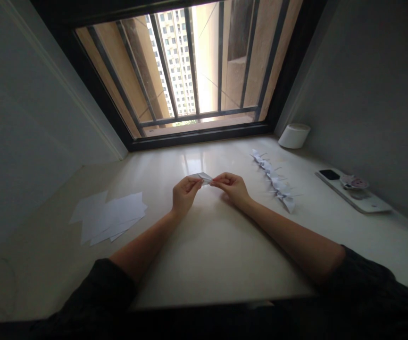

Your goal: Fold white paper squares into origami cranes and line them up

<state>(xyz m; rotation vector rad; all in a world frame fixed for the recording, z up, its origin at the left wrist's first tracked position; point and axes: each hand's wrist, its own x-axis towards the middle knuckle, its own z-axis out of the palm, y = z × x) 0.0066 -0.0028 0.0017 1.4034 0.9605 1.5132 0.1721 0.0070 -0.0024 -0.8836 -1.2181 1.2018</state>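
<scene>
Left hand [184, 192] and right hand [232, 186] both pinch a small folded paper piece [204, 178] above the table's [211, 245] far middle; light, thin, easily creased, likely best held at edges

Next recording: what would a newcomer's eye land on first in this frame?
First, mid-table, the left hand and right hand pinching a small folded paper between them. Then the row of folded paper figures lined up to the right, and the loose white sheets fanned out on the left.
</scene>
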